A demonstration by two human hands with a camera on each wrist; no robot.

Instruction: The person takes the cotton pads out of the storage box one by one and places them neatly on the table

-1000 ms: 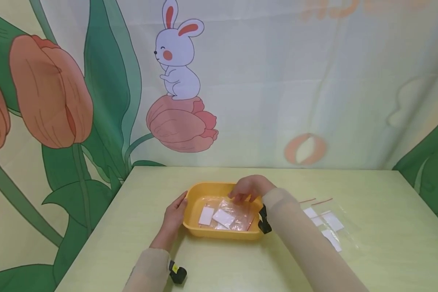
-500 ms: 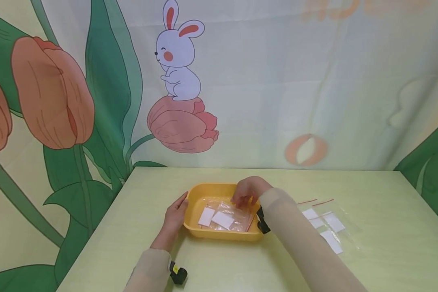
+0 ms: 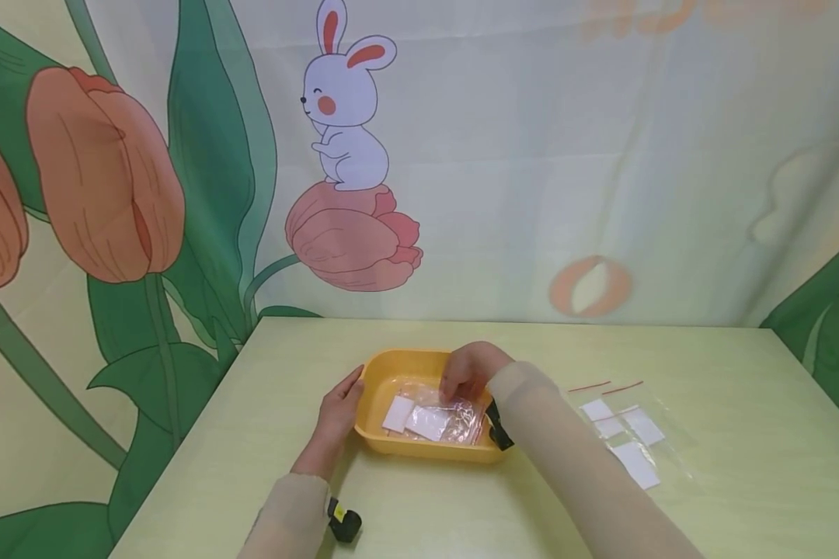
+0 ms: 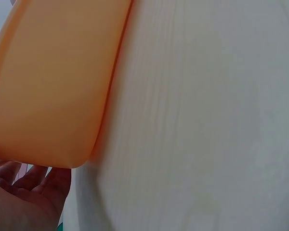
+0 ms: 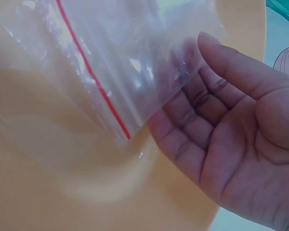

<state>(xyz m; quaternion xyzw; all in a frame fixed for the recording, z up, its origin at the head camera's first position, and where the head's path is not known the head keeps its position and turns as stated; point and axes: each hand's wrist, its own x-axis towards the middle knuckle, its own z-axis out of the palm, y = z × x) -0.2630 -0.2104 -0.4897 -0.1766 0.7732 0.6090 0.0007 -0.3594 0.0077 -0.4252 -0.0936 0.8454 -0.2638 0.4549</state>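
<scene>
A yellow plastic basin (image 3: 429, 453) stands on the table, holding clear zip-lock bags with red seal lines and white cards (image 3: 429, 422). My left hand (image 3: 339, 411) holds the basin's left end, its fingers against the outer wall (image 4: 53, 86) in the left wrist view. Inside the basin's right side, my right hand (image 3: 467, 373) pinches the edge of a clear zip-lock bag (image 5: 115, 57) between thumb and fingers. Through the film, the fingertips behind it show only faintly.
Right of the basin, several clear zip-lock bags with white cards (image 3: 636, 464) lie overlapping on the pale table (image 3: 419, 512), partly behind the right sleeve (image 3: 566, 442). A printed curtain (image 3: 475, 194) with a rabbit and tulips hangs behind the table.
The right hand has shifted slightly left and lower in the basin, and the bag under it has lifted and crinkled. My left hand keeps its hold on the basin.
</scene>
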